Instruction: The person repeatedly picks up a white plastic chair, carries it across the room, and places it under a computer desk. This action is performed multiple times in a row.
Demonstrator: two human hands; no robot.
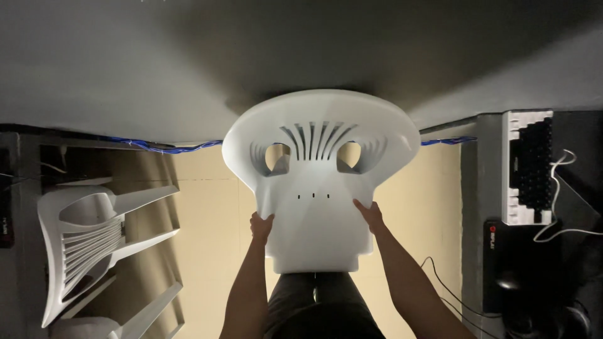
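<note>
A white chair [320,188] at frame centre is gripped at its sides by the left hand [261,226] and right hand [370,215], fingers closed on it, another chair [88,245] lying lower left.

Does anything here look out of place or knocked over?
Yes. The white chair at the left lies on its side, legs pointing right. The other chair is off the floor, gripped on both edges of its seat by the left hand and the right hand.
</note>
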